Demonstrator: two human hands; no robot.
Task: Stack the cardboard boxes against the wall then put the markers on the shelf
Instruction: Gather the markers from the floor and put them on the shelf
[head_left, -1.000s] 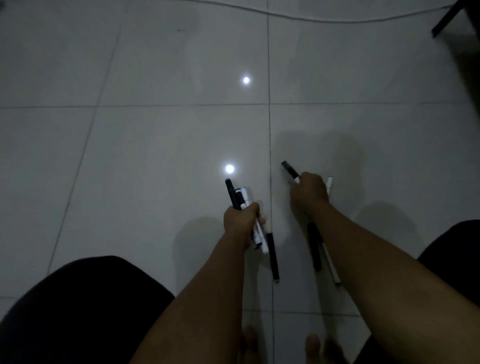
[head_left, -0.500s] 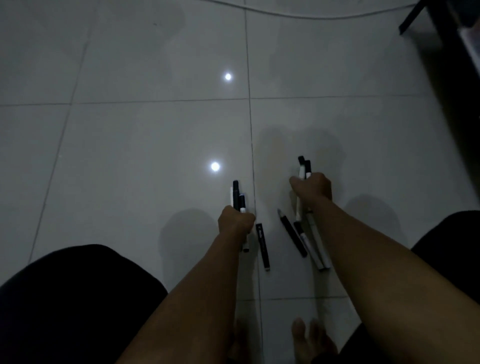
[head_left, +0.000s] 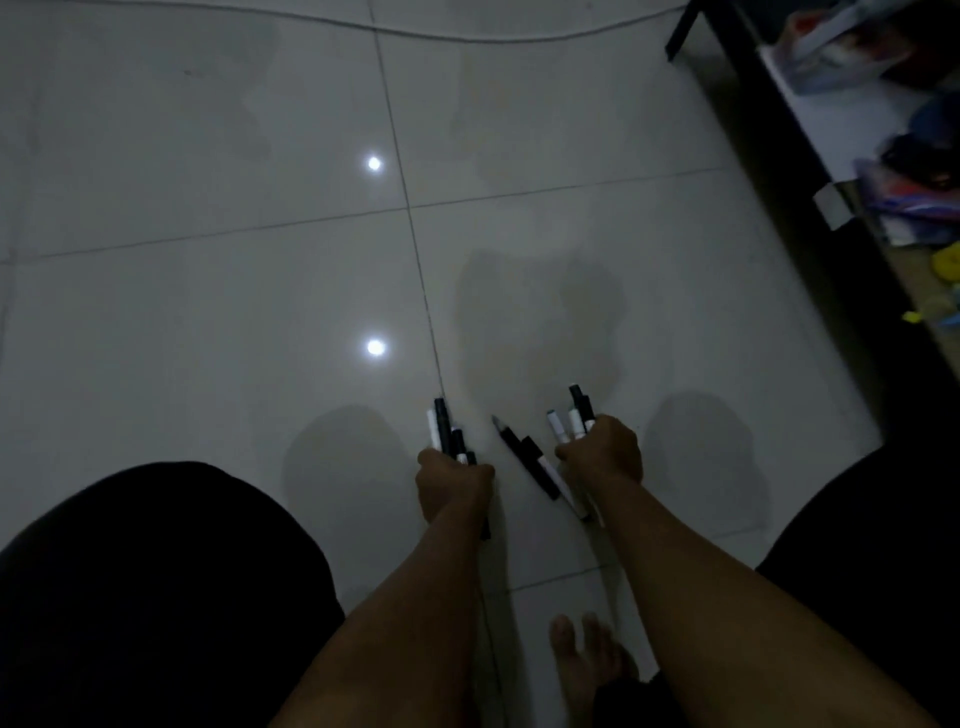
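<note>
Markers in the left hand — black and white; markers in the right hand likewise. Loose marker on the floor — black barrel, white band. Floor tiles: pale grey, dark grout lines. Shelf frame: black.

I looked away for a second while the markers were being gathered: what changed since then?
The left hand took the loose marker beside it into its bundle. The right hand gathered its markers upright. The view swung toward the shelf. Both hands kept their grip; loose markers remain on the floor.
</note>
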